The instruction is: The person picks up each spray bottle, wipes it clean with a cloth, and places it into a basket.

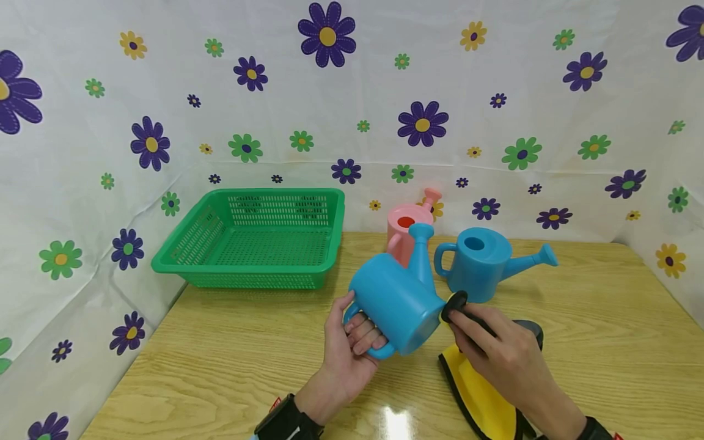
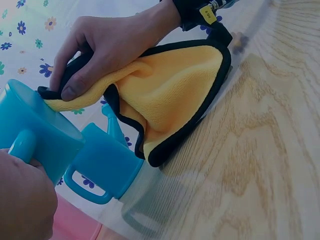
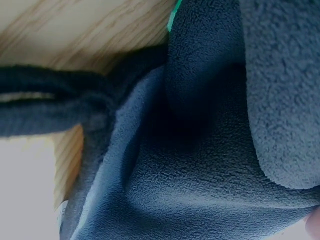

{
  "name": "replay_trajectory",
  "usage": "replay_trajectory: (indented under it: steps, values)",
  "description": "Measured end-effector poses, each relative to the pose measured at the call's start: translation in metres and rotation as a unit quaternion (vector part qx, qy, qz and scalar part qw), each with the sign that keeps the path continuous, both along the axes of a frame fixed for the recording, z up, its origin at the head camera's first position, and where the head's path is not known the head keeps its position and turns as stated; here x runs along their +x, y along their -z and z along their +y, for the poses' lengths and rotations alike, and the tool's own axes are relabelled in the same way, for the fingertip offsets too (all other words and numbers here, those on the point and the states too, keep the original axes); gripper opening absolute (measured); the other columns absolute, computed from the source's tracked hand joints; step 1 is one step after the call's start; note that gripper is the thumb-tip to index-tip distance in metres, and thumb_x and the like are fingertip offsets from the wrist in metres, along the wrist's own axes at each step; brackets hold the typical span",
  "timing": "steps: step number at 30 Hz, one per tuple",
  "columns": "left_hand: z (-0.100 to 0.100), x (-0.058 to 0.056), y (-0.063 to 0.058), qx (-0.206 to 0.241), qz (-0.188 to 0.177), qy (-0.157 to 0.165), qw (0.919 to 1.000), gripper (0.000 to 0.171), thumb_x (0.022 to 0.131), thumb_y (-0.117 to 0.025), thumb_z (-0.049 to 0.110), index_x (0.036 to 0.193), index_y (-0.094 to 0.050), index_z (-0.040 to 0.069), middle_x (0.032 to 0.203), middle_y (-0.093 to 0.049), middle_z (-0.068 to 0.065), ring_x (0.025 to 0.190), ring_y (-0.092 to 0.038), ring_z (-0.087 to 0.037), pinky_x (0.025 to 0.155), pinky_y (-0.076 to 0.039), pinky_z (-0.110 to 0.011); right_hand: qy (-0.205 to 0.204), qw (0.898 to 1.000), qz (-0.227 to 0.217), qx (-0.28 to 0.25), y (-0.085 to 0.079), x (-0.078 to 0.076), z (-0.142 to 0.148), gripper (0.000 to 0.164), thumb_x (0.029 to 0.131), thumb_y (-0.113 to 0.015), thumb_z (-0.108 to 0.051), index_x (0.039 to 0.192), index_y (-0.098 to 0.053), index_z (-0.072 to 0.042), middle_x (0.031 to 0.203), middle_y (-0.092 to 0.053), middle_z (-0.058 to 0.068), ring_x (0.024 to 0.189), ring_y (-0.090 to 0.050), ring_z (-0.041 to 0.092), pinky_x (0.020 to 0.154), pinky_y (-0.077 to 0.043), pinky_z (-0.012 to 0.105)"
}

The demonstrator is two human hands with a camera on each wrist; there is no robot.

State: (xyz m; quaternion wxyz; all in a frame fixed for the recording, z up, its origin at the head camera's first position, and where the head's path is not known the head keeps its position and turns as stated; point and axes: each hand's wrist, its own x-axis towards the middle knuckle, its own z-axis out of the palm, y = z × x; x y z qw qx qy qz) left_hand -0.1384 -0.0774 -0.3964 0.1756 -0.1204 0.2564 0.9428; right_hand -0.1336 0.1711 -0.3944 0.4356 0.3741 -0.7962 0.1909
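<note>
My left hand [image 1: 352,354] grips a blue watering can [image 1: 393,302] by its handle, tilted above the table with its spout pointing up and away. With my right hand [image 1: 503,354] I pinch a yellow cloth [image 1: 481,391] with a black edge and dark grey back. The cloth's bunched end touches the can near its base, as the left wrist view also shows; the rest hangs toward the table. Grey cloth [image 3: 200,170] fills most of the right wrist view, with just a bit of a finger at the corner.
Behind the held can stand a second blue watering can [image 1: 478,269] and a pink one [image 1: 404,223], partly hidden. A green plastic basket [image 1: 247,269] sits at the back left. A flowered white sheet [image 1: 368,85] backs the wooden table [image 1: 231,354].
</note>
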Motion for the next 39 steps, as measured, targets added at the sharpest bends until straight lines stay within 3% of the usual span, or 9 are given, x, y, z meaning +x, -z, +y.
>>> replay_trajectory:
  steps: [13,28,39]
  values:
    - [0.001,-0.002,-0.003,0.010,0.004,0.002,0.9999,0.054,0.100,-0.051,0.046,0.056,-0.029,0.023,0.045,-0.029,0.011,0.040,-0.031,-0.005,0.056,-0.033,-0.019,-0.020,1.000,-0.004,-0.005,0.004,-0.004,-0.001,0.044,0.109,-0.046,-0.035,0.106,-0.078,-0.005,0.100,-0.070,0.009,0.086,-0.073,0.022,0.071,-0.061,0.036]
    - [0.006,-0.010,-0.003,0.034,0.002,-0.019,0.9992,0.055,0.100,-0.051,0.046,0.057,-0.027,0.022,0.046,-0.028,0.011,0.040,-0.030,-0.005,0.056,-0.032,-0.020,-0.080,0.995,-0.032,0.049,0.013,0.002,-0.020,0.039,0.109,-0.045,-0.032,0.103,-0.077,-0.009,0.099,-0.070,0.004,0.083,-0.071,0.018,0.074,-0.061,0.030]
    - [0.005,-0.012,-0.004,0.038,-0.001,-0.023,0.9990,0.056,0.100,-0.052,0.046,0.055,-0.028,0.022,0.044,-0.031,0.011,0.039,-0.031,-0.005,0.056,-0.031,-0.020,-0.090,0.991,-0.063,0.072,0.016,0.006,-0.027,0.040,0.109,-0.044,-0.034,0.105,-0.076,-0.012,0.099,-0.070,0.000,0.079,-0.066,0.012,0.071,-0.058,0.024]
